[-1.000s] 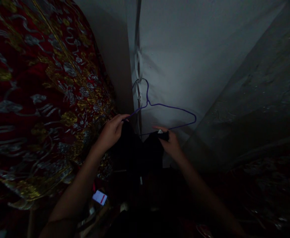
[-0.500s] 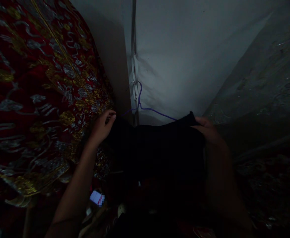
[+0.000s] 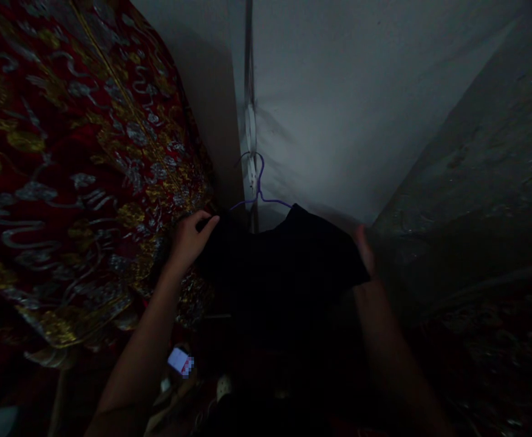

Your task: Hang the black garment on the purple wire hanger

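A black garment (image 3: 284, 267) hangs over a purple wire hanger (image 3: 260, 193) whose hook sits on a white chain (image 3: 250, 139) against the pale wall. My left hand (image 3: 192, 238) is closed on the garment's left shoulder at the hanger's end. Most of my right hand (image 3: 365, 250) lies hidden behind the garment's right shoulder, its fingers out of sight; only the hand's edge shows.
A red garment with gold and silver embroidery (image 3: 65, 164) fills the left side. A clear plastic cover (image 3: 475, 182) over dark clothing hangs on the right. A small white tag (image 3: 180, 362) and clutter lie low in the dark.
The black garment has been pulled across the hanger, so the wire is now covered on both shoulders. My right hand moved out to the right shoulder and then slipped behind the cloth.
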Tool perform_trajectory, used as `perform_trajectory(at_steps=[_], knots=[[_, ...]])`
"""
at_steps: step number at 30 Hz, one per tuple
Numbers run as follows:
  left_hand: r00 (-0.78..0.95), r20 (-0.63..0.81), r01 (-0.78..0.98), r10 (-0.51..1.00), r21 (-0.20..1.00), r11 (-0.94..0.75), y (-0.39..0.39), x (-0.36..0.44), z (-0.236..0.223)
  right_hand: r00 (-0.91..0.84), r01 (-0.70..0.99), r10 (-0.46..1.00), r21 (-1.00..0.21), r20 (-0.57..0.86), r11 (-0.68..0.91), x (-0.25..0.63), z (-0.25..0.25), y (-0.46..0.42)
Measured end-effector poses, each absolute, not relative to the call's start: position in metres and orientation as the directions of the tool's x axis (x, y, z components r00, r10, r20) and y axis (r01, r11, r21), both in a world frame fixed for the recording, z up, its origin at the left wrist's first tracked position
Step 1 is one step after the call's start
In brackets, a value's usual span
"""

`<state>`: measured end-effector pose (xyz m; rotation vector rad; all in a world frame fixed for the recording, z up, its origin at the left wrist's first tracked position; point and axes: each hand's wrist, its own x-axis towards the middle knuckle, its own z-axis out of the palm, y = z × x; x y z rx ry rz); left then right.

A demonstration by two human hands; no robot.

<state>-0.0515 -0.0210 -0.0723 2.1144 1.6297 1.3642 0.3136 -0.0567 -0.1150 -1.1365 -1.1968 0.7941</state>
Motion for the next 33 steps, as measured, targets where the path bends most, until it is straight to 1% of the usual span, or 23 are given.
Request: perform_trajectory(at_steps=[2, 4, 6, 8, 9, 10, 11, 12, 13, 14, 15, 16, 17, 18, 20, 22, 24, 26, 27, 28, 30, 31, 33], knots=[[0.014, 0.609, 0.69, 0.793, 0.568, -0.448, -0.019, -0.051, -0.07, 0.223, 0.038, 0.952, -0.977, 0.211, 0.208, 0.315, -0.113, -0.067], [0.027, 0.699, 0.657, 0.714, 0.526, -0.54, -0.019, -0.042, -0.061, 0.254, -0.008, 0.955, -0.987, 0.152, 0.16, 0.319, -0.107, -0.075], [0.003, 0.799, 0.625, 0.601, 0.468, -0.625, -0.024, -0.028, -0.049, 0.309, -0.032, 0.938, -0.984, 0.159, 0.178, 0.324, -0.103, -0.081], [-0.03, 0.842, 0.569, 0.539, 0.457, -0.684, -0.036, -0.014, -0.037, 0.351, -0.043, 0.918, -0.976, 0.187, 0.215, 0.33, -0.104, -0.092], [-0.026, 0.824, 0.51, 0.566, 0.498, -0.701, -0.044, -0.008, -0.034, 0.369, -0.047, 0.91, -0.974, 0.189, 0.222, 0.333, -0.107, -0.099], [0.007, 0.771, 0.421, 0.636, 0.575, -0.701, -0.053, -0.001, -0.032, 0.375, -0.046, 0.908, -0.975, 0.186, 0.219, 0.335, -0.111, -0.109], [0.07, 0.683, 0.306, 0.727, 0.679, -0.667, -0.062, 0.004, -0.032, 0.349, -0.036, 0.919, -0.977, 0.185, 0.211, 0.335, -0.114, -0.118], [0.155, 0.565, 0.172, 0.81, 0.792, -0.585, -0.071, 0.009, -0.033, 0.264, -0.013, 0.946, -0.98, 0.187, 0.198, 0.334, -0.117, -0.128], [0.249, 0.435, 0.031, 0.866, 0.89, -0.456, -0.079, 0.014, -0.037, 0.121, 0.026, 0.974, -0.981, 0.192, 0.19, 0.33, -0.118, -0.137], [0.334, 0.311, -0.104, 0.89, 0.951, -0.293, -0.087, 0.017, -0.042, -0.072, 0.072, 0.979, -0.978, 0.189, 0.194, 0.324, -0.118, -0.144], [0.401, 0.203, -0.218, 0.893, 0.968, -0.122, -0.094, 0.019, -0.049, -0.291, 0.109, 0.941, -0.972, 0.17, 0.209, 0.317, -0.117, -0.148], [0.448, 0.11, -0.299, 0.887, 0.954, 0.033, -0.099, 0.019, -0.055, -0.494, 0.123, 0.859, -0.968, 0.132, 0.219, 0.308, -0.115, -0.149], [0.474, 0.028, -0.341, 0.88, 0.927, 0.154, -0.104, 0.016, -0.063, -0.651, 0.115, 0.754, -0.97, 0.088, 0.213, 0.301, -0.113, -0.148], [0.485, -0.047, -0.342, 0.873, 0.909, 0.239, -0.108, 0.012, -0.07, -0.755, 0.098, 0.654, -0.978, 0.047, 0.184, 0.294, -0.113, -0.145], [0.482, -0.167, -0.221, 0.86, 0.927, 0.303, -0.115, -0.004, -0.081, -0.841, 0.065, 0.541, -0.993, -0.004, 0.094, 0.285, -0.116, -0.136], [0.444, -0.212, 0.039, 0.871, 0.975, 0.218, -0.12, -0.025, -0.087, -0.833, 0.032, 0.554, -0.999, -0.013, 0.025, 0.284, -0.127, -0.127], [0.362, -0.142, 0.335, 0.921, 0.942, 0.014, -0.123, -0.042, -0.084, -0.799, -0.032, 0.601, -0.999, 0.014, -0.019, 0.287, -0.143, -0.12], [0.284, 0.028, 0.547, 0.958, 0.816, -0.186, -0.122, -0.052, -0.072, -0.776, -0.101, 0.63, -0.993, 0.041, -0.059, 0.289, -0.161, -0.116], [0.255, 0.122, 0.605, 0.959, 0.754, -0.257, -0.119, -0.054, -0.063, -0.768, -0.127, 0.638, -0.989, 0.049, -0.076, 0.289, -0.169, -0.115], [0.235, 0.205, 0.635, 0.95, 0.708, -0.31, -0.113, -0.053, -0.053, -0.762, -0.143, 0.645, -0.985, 0.05, -0.093, 0.288, -0.177, -0.115], [0.219, 0.317, 0.634, 0.923, 0.672, -0.382, -0.093, -0.047, -0.029, -0.755, -0.157, 0.655, -0.979, 0.037, -0.127, 0.283, -0.188, -0.118], [0.225, 0.34, 0.611, 0.913, 0.681, -0.404, -0.081, -0.043, -0.016, -0.757, -0.159, 0.653, -0.977, 0.028, -0.142, 0.28, -0.192, -0.119], [0.277, 0.308, 0.542, 0.91, 0.732, -0.413, -0.051, -0.033, 0.01, -0.765, -0.15, 0.644, -0.975, 0.01, -0.163, 0.274, -0.196, -0.124]])
